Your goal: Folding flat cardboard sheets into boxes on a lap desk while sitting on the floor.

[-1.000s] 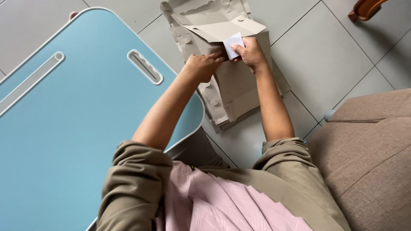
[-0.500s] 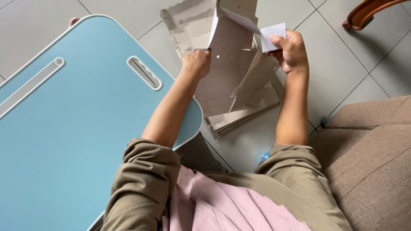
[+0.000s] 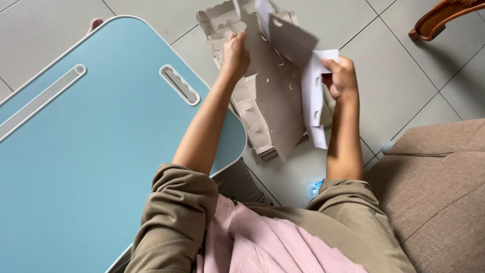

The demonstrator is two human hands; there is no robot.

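A floor (image 3: 404, 76) of pale grey tiles with thin dark joints carries the scene. Flat grey cardboard packing (image 3: 252, 121), moulded with round dimples and scalloped edges, lies on the tiles near the top centre. A light blue table (image 3: 76, 167) with rounded corners and a white rim stands over the floor on the left; its top has a long groove (image 3: 40, 103) and a shorter slot (image 3: 180, 84). A brown upholstered seat (image 3: 434, 192) stands at the right. A curved wooden furniture leg (image 3: 439, 15) rests on the tiles at the top right corner.
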